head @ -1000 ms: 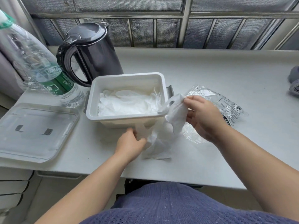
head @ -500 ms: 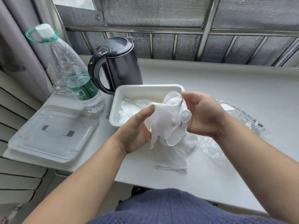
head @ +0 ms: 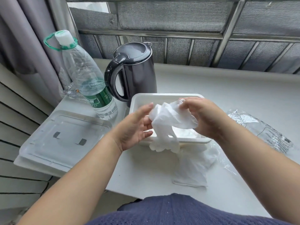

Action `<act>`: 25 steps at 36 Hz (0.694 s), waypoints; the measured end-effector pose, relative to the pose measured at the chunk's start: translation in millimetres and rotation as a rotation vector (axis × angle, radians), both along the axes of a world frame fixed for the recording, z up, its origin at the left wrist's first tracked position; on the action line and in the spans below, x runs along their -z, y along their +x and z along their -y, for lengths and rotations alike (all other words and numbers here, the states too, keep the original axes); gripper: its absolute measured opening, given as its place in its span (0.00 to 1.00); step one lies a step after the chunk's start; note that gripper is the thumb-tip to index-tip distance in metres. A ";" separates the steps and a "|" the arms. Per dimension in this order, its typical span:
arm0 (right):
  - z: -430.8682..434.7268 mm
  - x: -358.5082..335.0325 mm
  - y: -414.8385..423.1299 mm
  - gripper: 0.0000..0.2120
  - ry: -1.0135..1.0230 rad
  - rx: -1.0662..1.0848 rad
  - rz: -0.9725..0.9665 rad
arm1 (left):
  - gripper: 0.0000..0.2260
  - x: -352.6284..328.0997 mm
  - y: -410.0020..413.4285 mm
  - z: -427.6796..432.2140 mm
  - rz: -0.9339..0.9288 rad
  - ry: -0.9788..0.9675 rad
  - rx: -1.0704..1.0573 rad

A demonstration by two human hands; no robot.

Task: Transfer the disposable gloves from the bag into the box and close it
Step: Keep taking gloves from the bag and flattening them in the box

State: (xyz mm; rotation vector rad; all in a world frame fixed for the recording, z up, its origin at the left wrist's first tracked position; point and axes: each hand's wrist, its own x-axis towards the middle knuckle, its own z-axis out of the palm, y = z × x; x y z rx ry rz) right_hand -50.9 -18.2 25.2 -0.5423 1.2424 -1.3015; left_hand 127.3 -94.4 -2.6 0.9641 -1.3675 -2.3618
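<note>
Pinched glove point(head: 172, 117) with right hand point(head: 209, 122) above box point(head: 162, 95); set spread left hand point(head: 134, 130) at glove's 9 o'clock, apparently touching. Noted bag point(head: 266, 132) at box's 3 o'clock.

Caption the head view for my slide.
Right hand grips a white glove over the open box, left hand beside it; lid lies left, bag right.

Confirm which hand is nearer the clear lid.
Left. The left hand hovers just right of the clear lid; the right hand is farther right, over the box, pinching a glove.
</note>
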 end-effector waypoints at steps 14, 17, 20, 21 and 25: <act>35.4 -13.8 -6.7 0.12 -0.072 0.238 0.140 | 0.14 7.0 -2.8 47.0 -0.260 0.148 -0.211; 38.8 -13.4 -5.7 0.10 -0.084 0.281 0.117 | 0.11 4.7 -10.0 47.0 -0.292 0.116 -0.230; 39.9 -14.6 -7.6 0.11 -0.095 0.281 -0.042 | 0.09 -3.6 -17.4 47.5 -0.180 -0.101 -0.312; 39.5 -14.3 -8.4 0.11 -0.090 0.265 -0.145 | 0.10 -5.6 -18.0 49.6 -0.132 -0.163 -0.330; 39.2 -5.6 -11.3 0.08 -0.067 0.264 -0.451 | 0.10 -10.3 -10.8 62.7 0.122 -0.427 -0.299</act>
